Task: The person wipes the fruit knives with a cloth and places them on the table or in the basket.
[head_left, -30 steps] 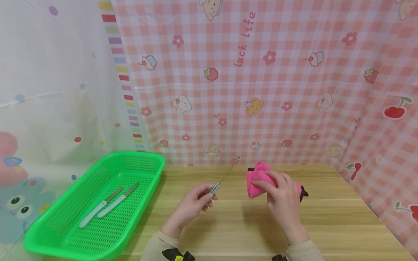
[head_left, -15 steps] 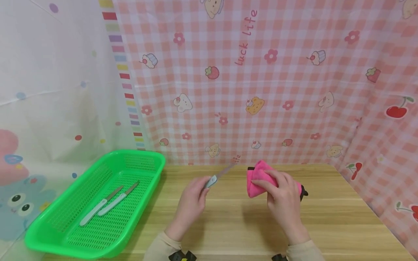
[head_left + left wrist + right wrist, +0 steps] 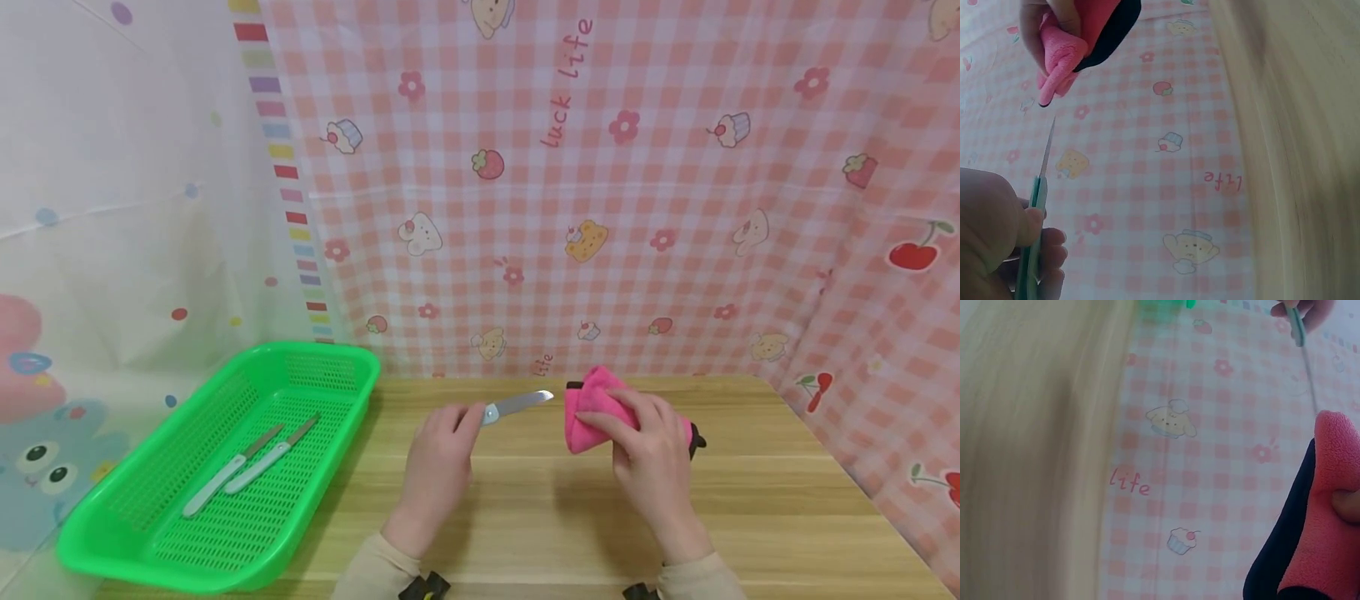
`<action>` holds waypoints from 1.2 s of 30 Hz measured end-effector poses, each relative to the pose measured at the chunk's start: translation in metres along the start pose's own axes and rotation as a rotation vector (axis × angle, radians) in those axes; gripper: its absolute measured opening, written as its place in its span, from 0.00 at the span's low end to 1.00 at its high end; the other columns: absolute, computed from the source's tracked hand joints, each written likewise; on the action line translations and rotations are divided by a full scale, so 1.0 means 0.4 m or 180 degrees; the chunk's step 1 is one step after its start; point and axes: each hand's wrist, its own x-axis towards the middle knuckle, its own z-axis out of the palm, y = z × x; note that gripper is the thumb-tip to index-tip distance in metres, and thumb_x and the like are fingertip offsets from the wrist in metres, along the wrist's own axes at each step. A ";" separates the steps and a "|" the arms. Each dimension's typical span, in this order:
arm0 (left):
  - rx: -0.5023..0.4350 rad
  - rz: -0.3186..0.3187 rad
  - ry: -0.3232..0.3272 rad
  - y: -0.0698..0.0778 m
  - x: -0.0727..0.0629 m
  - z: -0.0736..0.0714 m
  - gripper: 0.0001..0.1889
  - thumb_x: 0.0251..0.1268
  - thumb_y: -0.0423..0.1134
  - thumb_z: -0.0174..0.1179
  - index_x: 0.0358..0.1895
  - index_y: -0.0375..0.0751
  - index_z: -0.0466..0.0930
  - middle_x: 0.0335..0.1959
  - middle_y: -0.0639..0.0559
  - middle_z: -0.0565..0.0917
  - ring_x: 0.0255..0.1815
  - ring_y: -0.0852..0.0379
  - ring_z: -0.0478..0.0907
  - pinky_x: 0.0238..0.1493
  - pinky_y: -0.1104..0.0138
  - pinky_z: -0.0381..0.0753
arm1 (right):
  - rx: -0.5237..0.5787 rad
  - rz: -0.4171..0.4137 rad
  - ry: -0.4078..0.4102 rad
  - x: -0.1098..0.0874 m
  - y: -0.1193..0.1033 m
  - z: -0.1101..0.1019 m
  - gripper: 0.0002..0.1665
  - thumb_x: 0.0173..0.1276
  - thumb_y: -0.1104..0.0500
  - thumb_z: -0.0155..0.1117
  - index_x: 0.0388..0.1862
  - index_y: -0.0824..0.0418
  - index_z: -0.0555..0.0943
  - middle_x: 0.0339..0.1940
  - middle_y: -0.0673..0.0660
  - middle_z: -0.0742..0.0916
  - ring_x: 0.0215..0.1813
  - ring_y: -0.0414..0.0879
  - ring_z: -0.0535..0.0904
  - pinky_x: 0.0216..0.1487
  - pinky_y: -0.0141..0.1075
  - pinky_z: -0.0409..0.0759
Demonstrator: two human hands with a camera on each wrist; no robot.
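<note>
In the head view my left hand [image 3: 437, 471] holds a small fruit knife [image 3: 525, 402] by its pale blue handle, which my fingers mostly cover. Its blade points right, with the flat side facing up to the camera. My right hand [image 3: 654, 458] grips a folded pink fleece cloth [image 3: 588, 417] with black parts, held over the table. A short gap separates the blade tip from the cloth. The left wrist view shows the knife [image 3: 1038, 206] nearly edge-on, thumb and fingers around its handle. The right wrist view has the cloth [image 3: 1335, 481] close up, with a thumb pressing on it.
A green plastic basket [image 3: 168, 577] stands on the left of the wooden table [image 3: 540, 533]. Inside it lie two more knives with pale handles, one knife [image 3: 217, 485] beside another knife [image 3: 258, 469]. A pink checked curtain [image 3: 480, 208] hangs behind the table.
My left hand has turned over and shifted slightly, swinging the blade from pointing up and right, edge-on, to pointing right with its flat showing. My right hand and the cloth have barely moved.
</note>
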 end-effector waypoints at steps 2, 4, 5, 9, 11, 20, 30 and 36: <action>0.0055 0.0009 -0.0003 0.000 -0.001 0.000 0.20 0.49 0.17 0.61 0.47 0.34 0.79 0.34 0.43 0.79 0.31 0.46 0.77 0.28 0.58 0.77 | 0.0030 -0.0054 0.0032 0.004 -0.008 -0.002 0.29 0.49 0.80 0.58 0.37 0.50 0.89 0.47 0.61 0.84 0.49 0.63 0.74 0.45 0.56 0.70; 0.0097 0.0014 -0.0001 0.001 -0.003 0.002 0.19 0.49 0.17 0.62 0.47 0.34 0.78 0.33 0.43 0.79 0.30 0.46 0.77 0.28 0.58 0.77 | 0.0061 -0.0116 0.0064 0.008 -0.016 -0.003 0.29 0.49 0.80 0.58 0.36 0.49 0.89 0.47 0.60 0.84 0.48 0.63 0.75 0.45 0.57 0.71; 0.0114 0.0016 -0.0006 0.002 -0.003 0.002 0.19 0.49 0.17 0.62 0.46 0.35 0.78 0.33 0.43 0.79 0.30 0.46 0.76 0.27 0.59 0.76 | 0.0082 -0.0143 0.0071 0.010 -0.021 -0.003 0.29 0.49 0.80 0.57 0.36 0.49 0.89 0.46 0.60 0.84 0.48 0.63 0.75 0.45 0.57 0.71; 0.0160 0.0026 -0.0024 0.005 -0.004 0.004 0.21 0.45 0.17 0.62 0.46 0.36 0.78 0.33 0.43 0.78 0.30 0.46 0.76 0.26 0.58 0.75 | 0.0144 -0.0246 0.0050 0.014 -0.042 -0.004 0.30 0.48 0.80 0.58 0.37 0.49 0.89 0.46 0.60 0.84 0.49 0.62 0.75 0.47 0.58 0.72; 0.0176 0.0046 -0.0015 0.007 -0.004 0.005 0.22 0.43 0.16 0.62 0.46 0.36 0.78 0.33 0.43 0.78 0.29 0.46 0.76 0.26 0.58 0.74 | 0.0162 -0.0312 0.0035 0.016 -0.052 -0.002 0.31 0.47 0.81 0.59 0.37 0.48 0.89 0.46 0.59 0.84 0.49 0.62 0.76 0.48 0.57 0.73; 0.0133 0.0112 -0.0045 0.016 -0.007 0.009 0.22 0.42 0.17 0.62 0.44 0.37 0.78 0.32 0.45 0.77 0.29 0.49 0.75 0.26 0.63 0.69 | 0.0122 -0.0628 -0.0025 0.020 -0.080 0.028 0.34 0.44 0.80 0.60 0.39 0.45 0.89 0.47 0.57 0.85 0.47 0.59 0.78 0.45 0.54 0.78; 0.0038 0.0088 -0.0226 0.029 -0.008 0.011 0.25 0.40 0.17 0.66 0.47 0.38 0.80 0.34 0.47 0.78 0.32 0.53 0.74 0.30 0.66 0.70 | -0.0042 -0.0526 -0.0354 0.022 -0.101 0.046 0.31 0.44 0.80 0.67 0.40 0.47 0.89 0.47 0.58 0.85 0.48 0.59 0.78 0.46 0.54 0.78; -0.0021 0.0105 -0.0304 0.034 -0.010 0.012 0.26 0.42 0.17 0.67 0.49 0.37 0.81 0.36 0.47 0.79 0.34 0.54 0.75 0.32 0.65 0.73 | -0.0126 -0.0520 -0.0394 0.020 -0.105 0.058 0.31 0.42 0.80 0.65 0.38 0.48 0.89 0.47 0.58 0.85 0.47 0.59 0.78 0.47 0.53 0.77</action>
